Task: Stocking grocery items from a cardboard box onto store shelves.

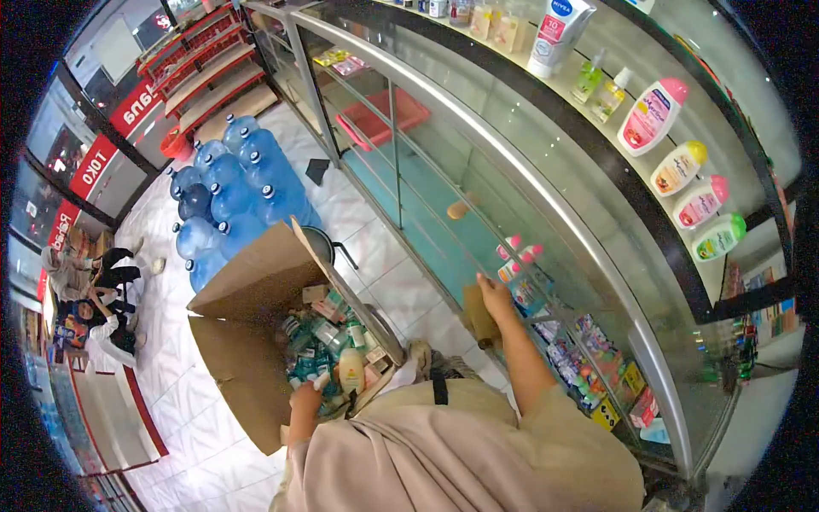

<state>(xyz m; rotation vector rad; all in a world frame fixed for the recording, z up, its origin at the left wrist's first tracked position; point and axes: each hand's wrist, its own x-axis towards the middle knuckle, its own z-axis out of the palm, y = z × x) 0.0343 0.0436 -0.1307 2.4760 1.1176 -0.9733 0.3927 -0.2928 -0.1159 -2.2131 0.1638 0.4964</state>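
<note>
A large open cardboard box (240, 371) stands on the floor before me, its flaps raised. Inside lie many bottles and small cartons, among them a cream-coloured bottle (351, 371) and a clear bottle (327, 334). Over the box's near side, my left hand (306, 402) has its fingers around a small white item (322, 382), partly hidden by the hand. My right hand (496, 299) grips a brown piece (480, 318), perhaps folded cloth or cardboard, in front of the glass display case (448, 102). Pink-capped bottles (510, 269) stand inside the case, near that hand.
Lotion bottles (652, 116) and a tube (558, 35) line an upper shelf. Packaged goods (576, 365) fill the case's lower right. Beyond the box are blue water gallons (230, 192) and a stool (339, 246). Two people (96, 294) sit at the left; stepped shelves (205, 77) stand behind.
</note>
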